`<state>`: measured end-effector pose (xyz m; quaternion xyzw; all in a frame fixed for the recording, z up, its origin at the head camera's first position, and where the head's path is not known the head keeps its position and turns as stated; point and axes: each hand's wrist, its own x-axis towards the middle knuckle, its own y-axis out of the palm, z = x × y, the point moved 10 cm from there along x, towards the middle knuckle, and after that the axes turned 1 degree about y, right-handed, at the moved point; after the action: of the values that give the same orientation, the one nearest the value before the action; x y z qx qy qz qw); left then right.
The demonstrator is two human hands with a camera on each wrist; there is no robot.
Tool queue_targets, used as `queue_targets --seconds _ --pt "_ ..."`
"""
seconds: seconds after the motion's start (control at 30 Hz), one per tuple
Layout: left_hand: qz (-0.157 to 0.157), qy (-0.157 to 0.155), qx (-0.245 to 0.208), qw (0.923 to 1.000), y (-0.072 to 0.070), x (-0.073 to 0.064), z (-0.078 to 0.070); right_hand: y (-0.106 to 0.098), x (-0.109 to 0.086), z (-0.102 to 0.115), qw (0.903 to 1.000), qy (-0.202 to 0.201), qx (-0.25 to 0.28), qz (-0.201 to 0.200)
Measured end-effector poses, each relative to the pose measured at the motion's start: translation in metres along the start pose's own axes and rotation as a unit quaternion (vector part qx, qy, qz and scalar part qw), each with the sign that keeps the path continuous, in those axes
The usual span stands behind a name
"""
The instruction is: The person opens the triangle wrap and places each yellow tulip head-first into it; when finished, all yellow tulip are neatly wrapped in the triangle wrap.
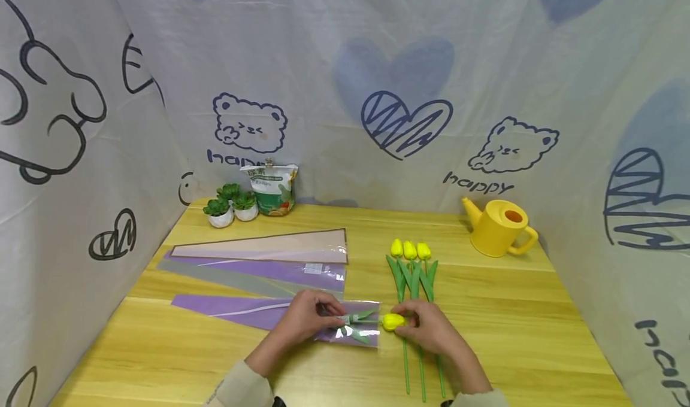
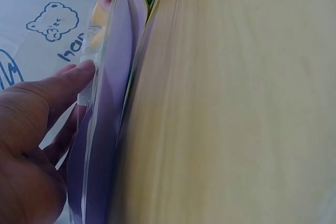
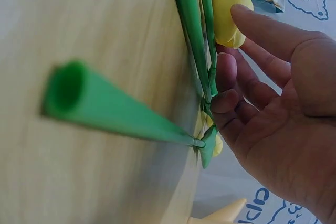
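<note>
My right hand [image 1: 433, 329] pinches the yellow head of an artificial tulip [image 1: 393, 322] between thumb and fingers. The tulip lies sideways, its green leaves and stem inside a purple and clear flower wrapping sleeve [image 1: 248, 312], while its head pokes out past the open right end. With thumb and fingers, my left hand [image 1: 309, 316] grips the sleeve near that end, at a whitish label seen in the left wrist view. Three more yellow tulips [image 1: 409, 250] lie side by side on the table, their stems running beneath my right hand.
Flat wrapping sleeves, one pinkish [image 1: 269, 246] and others purple and grey, lie behind the left hand. Small potted succulents [image 1: 220, 212] and a clipped bag [image 1: 274, 188] stand at the back left. A yellow watering can [image 1: 493, 230] is at the back right of the wooden table [image 1: 501, 311].
</note>
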<state>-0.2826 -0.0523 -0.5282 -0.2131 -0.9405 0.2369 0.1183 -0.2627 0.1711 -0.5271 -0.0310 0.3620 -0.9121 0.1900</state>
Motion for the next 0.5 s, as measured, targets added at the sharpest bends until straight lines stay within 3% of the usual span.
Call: queue_targets --seconds 0.27,0.5 --pt "-0.006 0.01 -0.007 0.9999 -0.002 0.0 -0.001 -0.003 -0.003 -0.001 0.9996 0.006 0.027 -0.003" --pt "-0.013 0.013 -0.031 0.9994 -0.005 -0.003 -0.002 -0.012 -0.009 0.0 0.9977 0.022 0.057 -0.029"
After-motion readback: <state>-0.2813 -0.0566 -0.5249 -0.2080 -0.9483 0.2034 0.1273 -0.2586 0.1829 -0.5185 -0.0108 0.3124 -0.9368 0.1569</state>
